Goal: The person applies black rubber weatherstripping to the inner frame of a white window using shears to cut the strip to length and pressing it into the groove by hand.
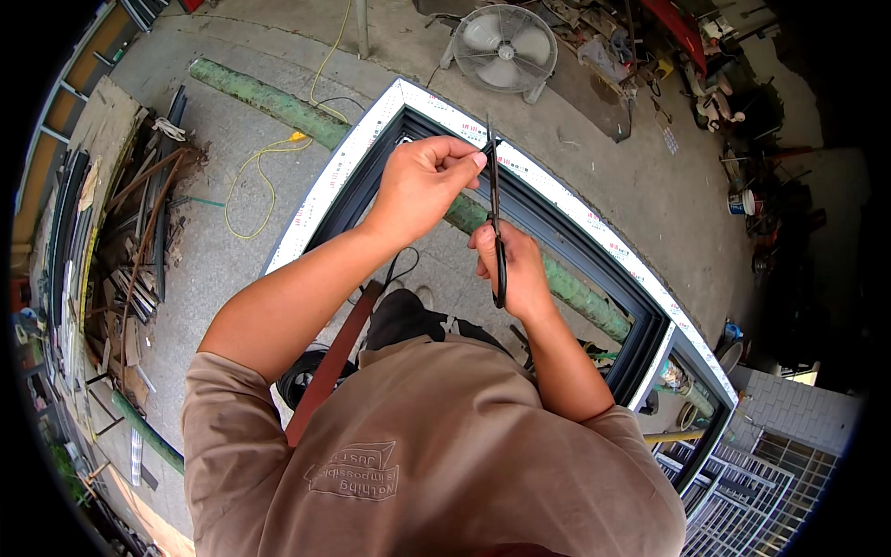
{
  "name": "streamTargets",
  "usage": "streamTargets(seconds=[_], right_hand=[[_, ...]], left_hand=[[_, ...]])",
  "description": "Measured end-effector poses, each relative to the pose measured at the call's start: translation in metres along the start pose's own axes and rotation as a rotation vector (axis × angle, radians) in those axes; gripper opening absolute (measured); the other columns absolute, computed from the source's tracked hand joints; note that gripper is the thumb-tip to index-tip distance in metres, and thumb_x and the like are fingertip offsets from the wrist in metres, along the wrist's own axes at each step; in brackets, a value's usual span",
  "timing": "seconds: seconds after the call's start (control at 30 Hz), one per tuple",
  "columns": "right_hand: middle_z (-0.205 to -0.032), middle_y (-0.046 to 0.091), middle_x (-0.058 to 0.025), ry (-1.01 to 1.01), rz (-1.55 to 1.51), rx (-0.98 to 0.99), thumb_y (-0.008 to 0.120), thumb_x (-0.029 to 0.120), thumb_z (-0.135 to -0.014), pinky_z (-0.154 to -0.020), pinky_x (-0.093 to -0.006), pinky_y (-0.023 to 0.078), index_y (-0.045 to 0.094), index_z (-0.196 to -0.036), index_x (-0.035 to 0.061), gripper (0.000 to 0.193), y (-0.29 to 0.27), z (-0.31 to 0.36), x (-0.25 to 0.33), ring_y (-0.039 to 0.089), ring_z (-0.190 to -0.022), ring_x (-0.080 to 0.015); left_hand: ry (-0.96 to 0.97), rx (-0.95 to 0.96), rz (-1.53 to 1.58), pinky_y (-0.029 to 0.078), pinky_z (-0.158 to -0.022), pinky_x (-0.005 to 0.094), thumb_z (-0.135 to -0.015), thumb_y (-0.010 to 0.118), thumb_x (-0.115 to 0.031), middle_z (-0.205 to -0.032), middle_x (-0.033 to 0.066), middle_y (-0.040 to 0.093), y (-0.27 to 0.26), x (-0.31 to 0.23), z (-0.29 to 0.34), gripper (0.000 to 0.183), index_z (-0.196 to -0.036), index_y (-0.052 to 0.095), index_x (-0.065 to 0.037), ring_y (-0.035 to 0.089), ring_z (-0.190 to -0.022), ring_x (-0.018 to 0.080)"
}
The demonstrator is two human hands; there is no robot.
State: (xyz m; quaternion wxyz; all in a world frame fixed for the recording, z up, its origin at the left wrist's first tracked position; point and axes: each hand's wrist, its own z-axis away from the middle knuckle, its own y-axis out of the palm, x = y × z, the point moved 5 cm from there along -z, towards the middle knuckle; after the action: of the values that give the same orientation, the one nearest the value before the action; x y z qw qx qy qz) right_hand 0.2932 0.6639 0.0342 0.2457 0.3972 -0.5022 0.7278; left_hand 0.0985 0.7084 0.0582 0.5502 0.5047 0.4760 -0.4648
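Observation:
My right hand (513, 267) grips a pair of black-handled scissors (495, 195), their blades pointing away from me. Pinched between thumb and forefinger, a thin black strip (493, 146) sticks out of my left hand (427, 181) beside the blades. How far the blades are apart is hard to see. Both hands are above a large dark grey window frame (594, 269), whose outer faces carry white printed film. The left hand is over its far left corner, the right over its opening.
Green pipes (269, 104) run under the frame. A floor fan (506, 48) stands beyond it. A yellow cable (243, 200) loops on the concrete at left, near a heap of scrap profiles and boards (139, 223). Clutter lines the far right; metal grilles (742, 487) lie at lower right.

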Motion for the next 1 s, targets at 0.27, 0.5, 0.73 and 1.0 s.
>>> streamTargets(seconds=[0.27,0.5,0.73,1.0], right_hand=[[-0.07,0.063,-0.0057,0.023,-0.012,0.0,0.056,0.063,-0.112,-0.062,-0.0336,0.052,0.068,-0.099,0.0012,0.065,0.001,0.001,0.003,0.066,-0.064,-0.0162],[-0.069,0.062,-0.0038,0.07,-0.03,-0.009,0.057,0.067,-0.111,-0.059,-0.0337,0.051,0.066,-0.092,0.0009,0.069,0.002,0.001,0.001,0.065,-0.062,-0.0152],[-0.065,0.06,-0.0027,0.123,-0.094,-0.003,0.063,0.065,-0.109,-0.052,-0.0305,0.049,0.065,-0.088,0.0009,0.068,0.002,0.003,0.007,0.062,-0.055,-0.0131],[-0.062,0.06,-0.0016,0.129,-0.305,-0.153,0.069,0.059,-0.108,-0.053,-0.0316,0.049,0.07,-0.091,-0.0003,0.062,0.003,0.003,0.006,0.063,-0.054,-0.0131]], left_hand=[[0.011,0.003,-0.004,0.057,-0.073,0.0265,-0.103,0.079,-0.017,-0.089,0.0064,0.08,0.0,0.0,0.0,0.022,-0.109,0.081,0.003,0.075,-0.083,0.01],[0.017,-0.009,-0.009,0.057,-0.073,0.0266,-0.103,0.079,-0.017,-0.089,0.0062,0.08,0.0,-0.003,0.001,0.021,-0.109,0.081,0.004,0.075,-0.082,0.01],[0.006,-0.019,-0.012,0.056,-0.072,0.0266,-0.103,0.08,-0.017,-0.089,0.006,0.08,-0.001,-0.005,0.001,0.022,-0.11,0.081,0.004,0.074,-0.081,0.0098],[0.031,-0.005,-0.031,0.055,-0.073,0.0274,-0.105,0.078,-0.02,-0.091,0.0066,0.08,0.0,0.001,0.0,0.026,-0.115,0.079,0.004,0.074,-0.084,0.0106]])
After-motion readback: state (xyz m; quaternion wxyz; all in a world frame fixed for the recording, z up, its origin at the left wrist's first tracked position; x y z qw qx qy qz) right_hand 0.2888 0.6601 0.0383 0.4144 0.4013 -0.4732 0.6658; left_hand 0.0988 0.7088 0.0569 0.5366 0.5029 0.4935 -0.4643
